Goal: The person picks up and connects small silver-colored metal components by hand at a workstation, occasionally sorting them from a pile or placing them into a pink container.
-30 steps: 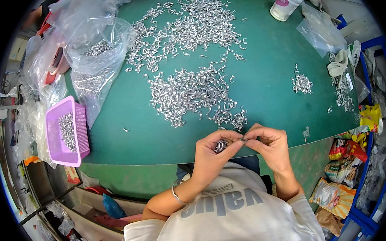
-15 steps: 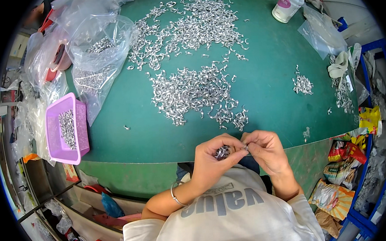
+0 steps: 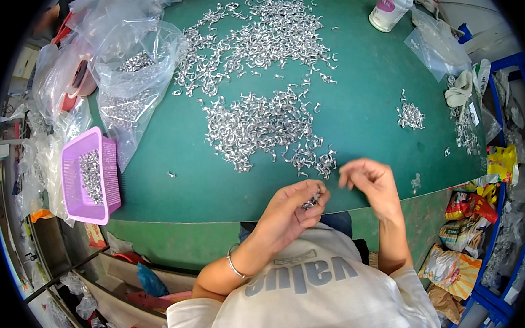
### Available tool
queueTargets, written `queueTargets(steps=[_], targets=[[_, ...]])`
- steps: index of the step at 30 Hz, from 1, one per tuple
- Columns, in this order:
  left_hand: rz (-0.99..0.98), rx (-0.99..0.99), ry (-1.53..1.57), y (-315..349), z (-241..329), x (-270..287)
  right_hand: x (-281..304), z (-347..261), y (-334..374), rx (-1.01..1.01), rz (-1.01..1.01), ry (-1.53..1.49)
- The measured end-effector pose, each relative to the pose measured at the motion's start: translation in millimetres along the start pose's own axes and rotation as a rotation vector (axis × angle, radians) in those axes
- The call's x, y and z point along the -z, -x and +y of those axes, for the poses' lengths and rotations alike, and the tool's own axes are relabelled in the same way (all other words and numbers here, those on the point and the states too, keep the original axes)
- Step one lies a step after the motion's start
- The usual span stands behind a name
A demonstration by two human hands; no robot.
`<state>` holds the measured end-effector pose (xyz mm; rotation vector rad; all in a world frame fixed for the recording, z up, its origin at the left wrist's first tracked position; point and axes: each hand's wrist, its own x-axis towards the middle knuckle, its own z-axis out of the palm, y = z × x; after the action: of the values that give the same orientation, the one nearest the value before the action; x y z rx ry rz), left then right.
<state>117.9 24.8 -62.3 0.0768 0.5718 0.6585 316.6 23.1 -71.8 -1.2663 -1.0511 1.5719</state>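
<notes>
My left hand (image 3: 289,213) is curled shut around a small clutch of bent metal clips (image 3: 309,202), just off the near edge of the green counter (image 3: 361,117) and above my lap. My right hand (image 3: 370,182) hovers beside it, over that same near edge, fingers (image 3: 351,174) loosely spread and, as far as I can see, holding nothing.

These clips look tiny, light and stiff: shiny curved pieces that I judge would slide off smooth skin and hook into one another. One alone is best pinched across its bend between thumb and fingertip; a handful needs a cupped palm, as my left has now. They seem hard enough not to be damaged by squeezing, though a loose one would bounce and vanish.

The nearest pile of clips (image 3: 260,128) lies on the counter just beyond my hands, with a wider scatter (image 3: 267,33) farther back. Left of that pile sits a purple basket (image 3: 77,191) with more clips, behind it clear plastic bags (image 3: 133,70). At the counter's far right stands a white bottle (image 3: 389,6).
</notes>
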Motion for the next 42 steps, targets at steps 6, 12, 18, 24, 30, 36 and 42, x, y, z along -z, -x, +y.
queueTargets(steps=[6,12,18,24,30,36,42], targets=[[0.043,-0.069,-0.14,-4.8,-5.0,2.4,0.4,14.5,-35.5,0.479,0.279,0.815],[0.068,-0.091,-0.17,-11.3,-6.7,11.9,2.1,27.3,-39.9,0.512,0.329,0.777],[0.11,-0.245,-0.194,-18.7,-9.3,9.4,-9.1,12.2,-10.0,0.056,0.128,-0.087],[0.069,-0.28,-0.478,-16.7,-5.9,-0.1,-13.9,0.6,0.4,0.234,-0.046,0.134],[0.143,-0.33,-0.627,-12.4,-5.9,0.1,-21.1,-3.7,6.0,0.225,0.022,0.071],[0.078,-0.206,-0.403,-7.3,-5.5,3.7,-25.5,-0.1,7.1,0.185,0.032,-0.099],[-0.02,-0.052,-0.161,-11.8,-5.4,8.6,-26.8,4.9,7.7,0.222,0.05,-0.078]])
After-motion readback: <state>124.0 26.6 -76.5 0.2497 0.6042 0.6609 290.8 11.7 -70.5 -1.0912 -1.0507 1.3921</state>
